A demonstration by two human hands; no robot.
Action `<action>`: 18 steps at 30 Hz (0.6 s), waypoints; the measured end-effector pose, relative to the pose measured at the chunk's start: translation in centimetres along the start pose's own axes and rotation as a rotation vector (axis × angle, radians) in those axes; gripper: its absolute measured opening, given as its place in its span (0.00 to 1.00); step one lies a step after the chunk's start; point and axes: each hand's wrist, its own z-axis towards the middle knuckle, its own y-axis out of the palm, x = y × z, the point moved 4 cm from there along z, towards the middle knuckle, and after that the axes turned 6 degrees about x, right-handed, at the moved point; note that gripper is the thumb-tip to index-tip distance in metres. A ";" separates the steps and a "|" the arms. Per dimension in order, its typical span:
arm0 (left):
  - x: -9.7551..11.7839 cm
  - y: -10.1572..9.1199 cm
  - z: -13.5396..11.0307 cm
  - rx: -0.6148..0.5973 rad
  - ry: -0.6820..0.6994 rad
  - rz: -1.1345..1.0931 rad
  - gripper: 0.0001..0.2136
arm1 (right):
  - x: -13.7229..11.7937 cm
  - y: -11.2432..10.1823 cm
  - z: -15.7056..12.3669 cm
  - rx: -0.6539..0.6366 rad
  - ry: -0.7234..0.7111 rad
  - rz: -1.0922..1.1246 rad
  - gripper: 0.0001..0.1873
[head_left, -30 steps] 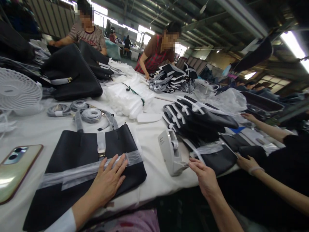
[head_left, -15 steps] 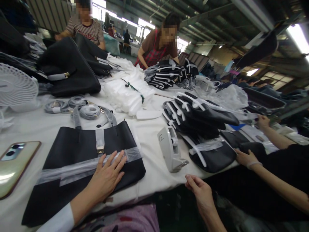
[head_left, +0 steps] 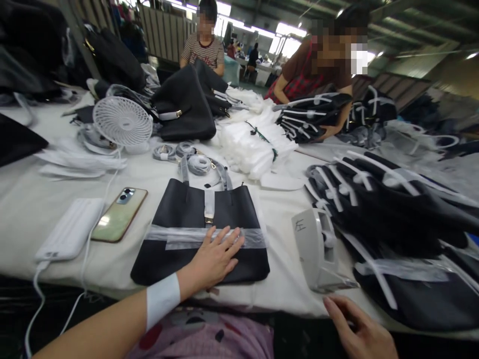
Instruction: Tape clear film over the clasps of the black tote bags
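My left hand (head_left: 217, 257) lies flat with spread fingers on a black handbag (head_left: 232, 207), across a strip of clear film (head_left: 179, 238) that runs over its front. A wrapped tab with a gold clasp (head_left: 209, 219) hangs at the bag's top middle, and wrapped handles (head_left: 226, 178) stretch out behind it. My right hand (head_left: 359, 326) is at the table's front edge, thumb and forefinger brought together and the other fingers curled. Whatever they may pinch is too small to see. Just beyond those fingertips stands a grey-white tape dispenser (head_left: 310, 252) with a handwritten mark.
Black bags with white-wrapped handles (head_left: 392, 204) are piled on the right. Left are a phone (head_left: 119, 214), a white power strip (head_left: 71, 229) with cords and a small fan (head_left: 122, 121). Coiled straps (head_left: 199, 164) and white packing sheets (head_left: 254, 144) lie behind. Two co-workers stand across the table.
The view has swung left, bringing the power strip into sight and leaving the neighbour's hands out of frame. My left hand stays on the handbag; my right hand remains near the tape dispenser.
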 end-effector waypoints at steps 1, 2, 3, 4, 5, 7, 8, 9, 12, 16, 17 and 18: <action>0.0 0.0 0.0 -0.002 -0.003 -0.011 0.24 | -3.2 0.1 0.6 -0.054 -0.146 0.057 0.18; 0.0 0.0 0.0 -0.001 -0.005 -0.021 0.24 | -6.4 0.3 1.2 -0.128 -0.272 0.116 0.16; 0.0 0.0 0.0 0.003 -0.005 -0.030 0.23 | -9.2 0.8 1.8 -0.219 -0.372 0.177 0.15; 0.0 0.0 -0.1 0.008 -0.003 -0.038 0.23 | -11.7 1.5 2.5 -0.325 -0.438 0.232 0.15; 0.0 0.0 -0.1 0.014 -0.002 -0.045 0.23 | -13.7 2.5 3.1 -0.424 -0.483 0.269 0.16; 0.0 0.0 -0.1 0.031 -0.004 -0.052 0.23 | -16.3 4.8 4.5 -0.586 -0.525 0.280 0.18; -0.1 0.0 -0.2 0.038 -0.004 -0.052 0.23 | -17.0 6.2 5.2 -0.639 -0.539 0.256 0.18; -0.1 0.0 -0.2 0.045 -0.003 -0.051 0.24 | -17.4 7.6 5.9 -0.673 -0.552 0.215 0.18; -0.2 -0.2 -0.1 0.062 0.003 -0.039 0.25 | -17.4 11.0 7.8 -0.681 -0.598 0.024 0.16; -0.3 -0.4 0.0 0.066 0.005 -0.028 0.25 | -17.3 13.0 8.8 -0.610 -0.633 -0.276 0.14; -0.3 -0.5 0.0 0.063 0.005 -0.029 0.25 | -17.4 13.2 8.9 -0.595 -0.635 -0.342 0.14; -0.3 -0.5 0.1 0.059 0.004 -0.033 0.24 | -17.5 13.3 8.8 -0.580 -0.635 -0.402 0.14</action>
